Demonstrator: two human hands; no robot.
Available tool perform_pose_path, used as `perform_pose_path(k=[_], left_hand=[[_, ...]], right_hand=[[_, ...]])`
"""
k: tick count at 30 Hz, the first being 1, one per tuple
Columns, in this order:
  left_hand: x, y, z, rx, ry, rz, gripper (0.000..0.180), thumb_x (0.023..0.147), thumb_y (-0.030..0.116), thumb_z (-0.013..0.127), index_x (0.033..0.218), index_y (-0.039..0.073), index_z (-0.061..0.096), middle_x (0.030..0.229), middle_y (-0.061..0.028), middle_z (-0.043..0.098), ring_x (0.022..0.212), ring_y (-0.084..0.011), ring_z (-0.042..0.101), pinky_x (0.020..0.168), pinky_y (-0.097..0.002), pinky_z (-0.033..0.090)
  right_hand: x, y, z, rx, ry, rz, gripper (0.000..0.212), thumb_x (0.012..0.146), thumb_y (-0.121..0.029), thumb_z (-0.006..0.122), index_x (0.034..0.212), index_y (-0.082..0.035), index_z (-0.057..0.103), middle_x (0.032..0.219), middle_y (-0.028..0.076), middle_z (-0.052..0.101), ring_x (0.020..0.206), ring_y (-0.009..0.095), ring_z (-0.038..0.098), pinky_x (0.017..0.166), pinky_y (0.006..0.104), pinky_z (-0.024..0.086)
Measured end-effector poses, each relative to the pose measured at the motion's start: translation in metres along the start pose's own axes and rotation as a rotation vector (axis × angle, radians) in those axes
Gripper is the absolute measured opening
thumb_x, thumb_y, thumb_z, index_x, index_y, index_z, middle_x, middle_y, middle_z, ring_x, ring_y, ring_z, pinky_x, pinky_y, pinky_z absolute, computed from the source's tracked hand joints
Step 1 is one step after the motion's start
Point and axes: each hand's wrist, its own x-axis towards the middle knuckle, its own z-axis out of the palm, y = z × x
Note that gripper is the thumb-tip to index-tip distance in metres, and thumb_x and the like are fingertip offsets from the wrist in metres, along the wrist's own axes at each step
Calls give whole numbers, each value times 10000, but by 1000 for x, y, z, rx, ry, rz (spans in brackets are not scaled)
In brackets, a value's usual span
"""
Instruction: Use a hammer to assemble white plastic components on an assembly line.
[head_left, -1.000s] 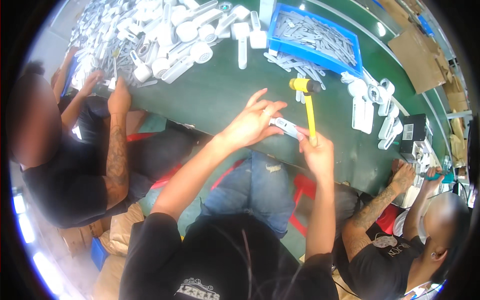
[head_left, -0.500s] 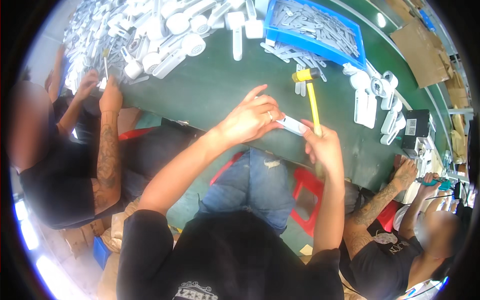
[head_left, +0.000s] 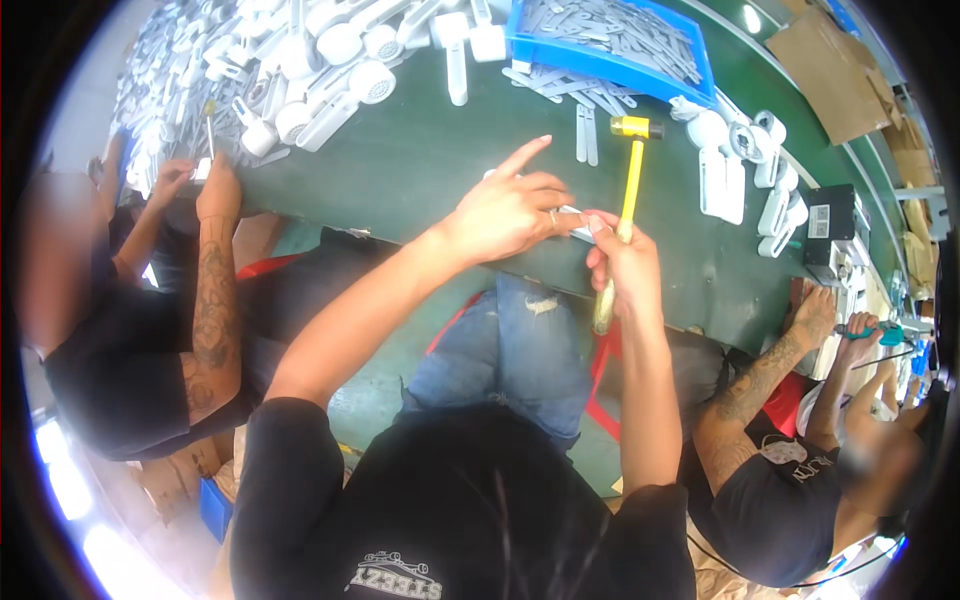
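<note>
While the left hand (head_left: 503,215) lies over a white piece (head_left: 579,231), index finger stretched out and any pinch hidden, the right hand (head_left: 633,264) touches the piece's right end and clasps a yellow hammer (head_left: 632,187), whose head stands above the green surface (head_left: 410,170).

The person wears a black T-shirt (head_left: 440,500) whose short sleeves (head_left: 285,450) leave the forearms bare. Across its front runs a white print (head_left: 400,572), a line drawing above block lettering. Below come faded blue jeans (head_left: 540,350) with a pale, frayed rip (head_left: 541,307). A slim ring (head_left: 553,217) circles one finger of the left grip (head_left: 508,215).
</note>
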Motion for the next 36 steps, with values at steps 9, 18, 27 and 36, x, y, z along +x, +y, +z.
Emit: perform_pose_path(k=[9,18,27,36], left_hand=[[4,0,-1,-75,-47,19,210,899,235,803,1101,223,861,895,4,746,949,-152,718,1263,-520,400],[6,-1,2,-114,-31,-2,200,889,222,823,1083,223,868,876,2,747,917,-151,725,1262,-529,400],[6,0,0,-116,-54,-17,209,879,221,834,1086,217,868,869,9,750,934,-140,727,1277,-539,381],[33,-12,-9,-60,-272,141,308,821,158,777,1123,157,834,1036,11,738,1241,-191,631,1343,-543,258]], right_hand=[[-87,-3,-17,-113,101,-229,534,1168,-328,486,1629,-72,398,724,-23,501,501,68,462,436,268,398],[-163,31,-13,-502,229,-349,544,1167,-231,422,1685,-79,352,673,56,543,577,127,542,554,317,443],[-136,43,-16,-808,147,-264,568,1144,-151,453,1691,-74,323,692,139,556,585,218,569,602,364,482],[-148,32,-34,-161,106,-9,506,1179,-275,469,1651,-101,417,654,5,507,524,98,516,481,298,415]])
